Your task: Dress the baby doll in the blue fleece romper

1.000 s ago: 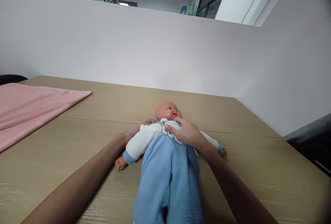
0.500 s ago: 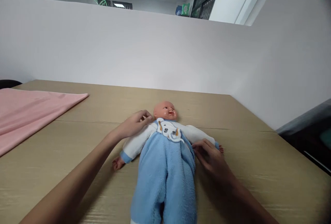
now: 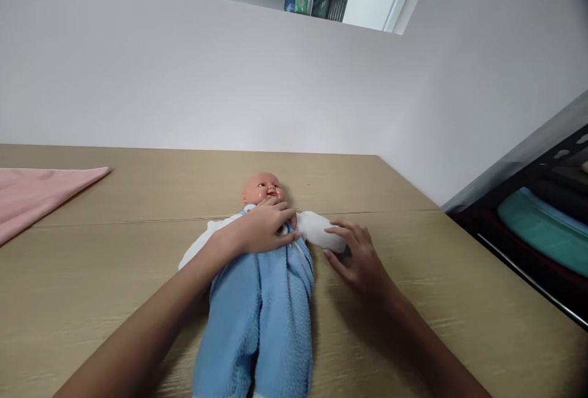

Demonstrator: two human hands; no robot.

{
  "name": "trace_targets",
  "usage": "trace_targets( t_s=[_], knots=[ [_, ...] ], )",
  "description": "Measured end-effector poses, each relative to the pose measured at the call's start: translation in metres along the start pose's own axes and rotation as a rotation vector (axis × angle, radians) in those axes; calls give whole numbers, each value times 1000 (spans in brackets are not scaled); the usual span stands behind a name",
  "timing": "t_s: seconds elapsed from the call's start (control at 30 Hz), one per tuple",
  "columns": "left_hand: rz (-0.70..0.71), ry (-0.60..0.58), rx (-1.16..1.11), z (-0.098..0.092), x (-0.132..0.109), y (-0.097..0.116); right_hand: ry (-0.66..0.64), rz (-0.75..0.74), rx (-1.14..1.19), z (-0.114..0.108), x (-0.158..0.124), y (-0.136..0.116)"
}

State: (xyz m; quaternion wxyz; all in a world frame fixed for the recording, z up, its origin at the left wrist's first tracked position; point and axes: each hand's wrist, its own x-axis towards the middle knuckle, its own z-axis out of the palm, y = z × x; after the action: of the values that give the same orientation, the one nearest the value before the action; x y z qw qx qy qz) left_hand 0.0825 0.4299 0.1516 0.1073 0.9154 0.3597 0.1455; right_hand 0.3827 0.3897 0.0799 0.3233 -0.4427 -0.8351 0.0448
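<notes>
A baby doll [image 3: 263, 188] lies on its back on the table, dressed in a blue fleece romper [image 3: 257, 318] with white sleeves. Across the doll's chest rests my left hand [image 3: 264, 223], fingers spread over the romper's bib and reaching the shoulder at the right; it covers the elephant-face patch. My right hand [image 3: 356, 257] has thumb and fingers around the lower part of the doll's white sleeve [image 3: 316, 229] on the right side. That sleeve's cuff and the doll's hand are hidden behind my fingers. My left forearm hides most of the other sleeve.
A pink cloth [image 3: 50, 196] lies flat at the left of the table [image 3: 151, 187]. A white wall [image 3: 206, 79] rises behind the table's far edge. To the right, a dark rack [image 3: 487, 232] holds folded green fabric [image 3: 546, 229].
My left hand has moved from the doll's shoulder onto its chest. My right hand has gone from the romper's side to the doll's sleeve. The view has turned right.
</notes>
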Motion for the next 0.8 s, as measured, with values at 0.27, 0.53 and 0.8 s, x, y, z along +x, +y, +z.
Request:
trace_targets(
  t_s=[0.27,0.53,0.8],
  knots=[
    [-8,111,-140,2,-20,1,-199,261,408,25,-3,-60],
    [-399,636,-299,15,-84,40,-440,489,703,26,-14,-58],
    [-744,90,-156,23,-163,26,-489,586,1000,27,-24,-66]
  ],
)
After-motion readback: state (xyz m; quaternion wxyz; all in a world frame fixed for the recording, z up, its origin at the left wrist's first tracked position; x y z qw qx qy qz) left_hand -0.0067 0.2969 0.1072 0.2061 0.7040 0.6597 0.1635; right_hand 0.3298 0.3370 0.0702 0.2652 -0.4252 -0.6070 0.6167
